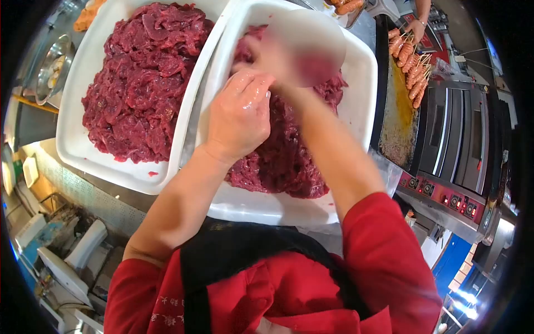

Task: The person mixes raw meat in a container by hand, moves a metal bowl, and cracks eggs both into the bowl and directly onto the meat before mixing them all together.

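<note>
My left hand [240,111] is closed, fingers curled and wet, above the near left part of a white tub [359,106]. Whatever it may grip is hidden. My right hand [264,55] is just beyond it, close to or touching its fingertips; motion and a blurred patch smear its fingers. Beneath both hands lies a heap of raw, dark red sliced meat [286,158]. A second white tub [75,119] at the left holds another pile of raw sliced meat [142,83].
A metal bowl [54,69] stands at the far left. On the right, skewered sausages [411,67] lie along a greasy griddle [397,119], with another person's hand [416,29] at them. Oven doors [453,131] and control knobs [428,189] are nearby.
</note>
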A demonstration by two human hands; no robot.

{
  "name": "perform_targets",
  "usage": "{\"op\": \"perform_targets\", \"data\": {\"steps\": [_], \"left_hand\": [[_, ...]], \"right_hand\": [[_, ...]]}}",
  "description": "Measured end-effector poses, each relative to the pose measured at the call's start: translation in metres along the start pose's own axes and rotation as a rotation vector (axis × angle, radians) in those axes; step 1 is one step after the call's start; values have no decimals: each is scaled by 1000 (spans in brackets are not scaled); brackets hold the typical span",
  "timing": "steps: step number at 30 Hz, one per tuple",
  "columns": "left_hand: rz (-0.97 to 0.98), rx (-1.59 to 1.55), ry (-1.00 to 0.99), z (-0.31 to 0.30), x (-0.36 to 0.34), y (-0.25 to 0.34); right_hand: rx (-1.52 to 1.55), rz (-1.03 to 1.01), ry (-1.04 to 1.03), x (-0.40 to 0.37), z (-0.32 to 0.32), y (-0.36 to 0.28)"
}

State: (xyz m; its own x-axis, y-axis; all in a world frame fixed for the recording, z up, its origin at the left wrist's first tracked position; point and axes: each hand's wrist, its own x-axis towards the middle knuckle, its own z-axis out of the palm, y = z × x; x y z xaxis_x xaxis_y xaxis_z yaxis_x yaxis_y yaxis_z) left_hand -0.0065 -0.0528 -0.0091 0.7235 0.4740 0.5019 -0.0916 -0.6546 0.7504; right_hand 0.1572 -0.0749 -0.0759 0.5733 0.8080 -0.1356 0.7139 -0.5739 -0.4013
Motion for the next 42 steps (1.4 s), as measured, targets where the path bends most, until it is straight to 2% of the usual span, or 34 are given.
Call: {"op": "perform_targets", "data": {"steps": [1,3,5,7,9,11,13,15,17,19,21,23,25,27,28,29,32,33,35,37,39,41,42], "left_hand": [[-7,-19,-13,-2,1,0],[65,10,35,-1,2,-3],[30,13,36,-3,1,-3],[-30,-11,32,-5,0,0],[-29,-14,10,-6,0,2],[-8,12,-4,-5,1,1],[14,24,-27,-2,0,1],[43,21,-18,-1,5,0],[-1,-51,-40,1,6,0],[-12,-24,-42,-2,4,2],[41,-14,-74,-2,3,0],[22,-31,-53,-1,4,1],[33,5,-82,1,1,-3],[32,52,-104,2,2,-2],[60,61,-108,1,6,-2],[53,71,-99,3,7,-3],[22,42,-97,4,5,0],[-30,25,-95,3,4,0],[21,64,-102,2,5,0],[-74,99,-125,2,4,-1],[-125,117,-179,4,-1,-9],[-167,140,-216,4,-13,-17],[-293,163,-294,8,-22,-19]], "right_hand": [[-160,-54,-27,-32,12,-17],[-206,-320,2,-110,7,-23],[-223,-561,-383,-171,-37,-12],[-504,-399,-517,-173,-68,10],[-627,-62,-249,-139,-68,58],[-173,212,91,-67,-58,75],[-183,341,-61,-28,-37,34],[-435,-48,-232,-73,9,-17],[17,-256,18,-156,-5,-72],[-79,-467,-591,-184,-18,-43],[-415,-541,-696,-177,-59,-7],[-673,-491,-488,-145,-76,40],[-579,-127,-73,-96,-62,71],[-297,304,100,-65,-49,49],[-226,319,113,-65,-28,39],[-249,280,5,-80,-27,16],[-294,-73,-248,-151,-26,-28],[-204,-327,-334,-169,-31,-22],[-189,-505,-541,-174,-33,-10],[-413,-415,-286,-149,-38,20],[-496,-43,-61,-116,-59,52],[-167,23,167,-119,-47,93],[-111,204,-39,-134,-59,80]]}}
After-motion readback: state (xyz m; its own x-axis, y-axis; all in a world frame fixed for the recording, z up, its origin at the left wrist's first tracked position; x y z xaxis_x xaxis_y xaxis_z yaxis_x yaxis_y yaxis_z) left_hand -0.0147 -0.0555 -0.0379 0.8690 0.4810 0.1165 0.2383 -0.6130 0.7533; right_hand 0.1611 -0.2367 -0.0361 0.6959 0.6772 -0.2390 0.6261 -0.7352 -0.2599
